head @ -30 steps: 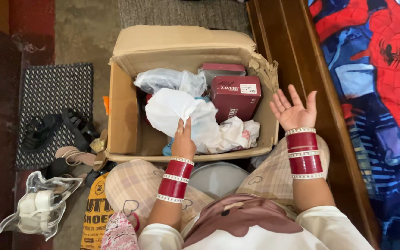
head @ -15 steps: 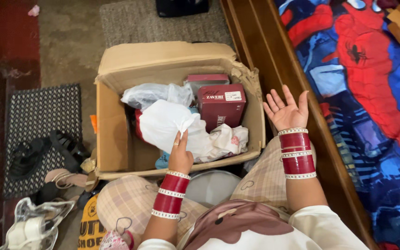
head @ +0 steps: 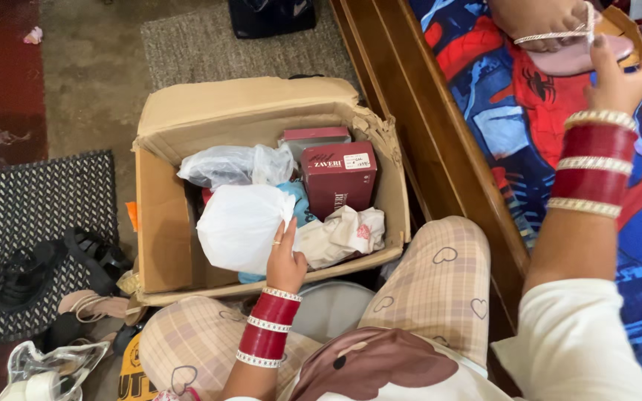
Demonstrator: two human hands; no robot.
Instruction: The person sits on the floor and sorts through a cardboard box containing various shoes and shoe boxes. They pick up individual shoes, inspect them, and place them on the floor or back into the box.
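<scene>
Left hand point(head: 285, 256) gripping one white bag point(head: 239, 226) at front edge of cardboard box point(head: 159, 223); two maroon boxes point(head: 338, 178) at back right, box packed tight; right hand point(head: 622, 78) released, raised over bed point(head: 529, 141)

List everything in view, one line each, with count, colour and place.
cardboard box: one, brown, open on the floor ahead
white bag: one, in the box, gripped by the left hand
clear bag: one, at the box's back left
maroon boxes: two, at the box's back right
crumpled cloth: one, white, front right in the box
sandals: several, black and tan, on the patterned mat at left
sandal: one, pink, on the bedsheet by the right hand
left hand: on the white bag
right hand: raised over the bed
</scene>
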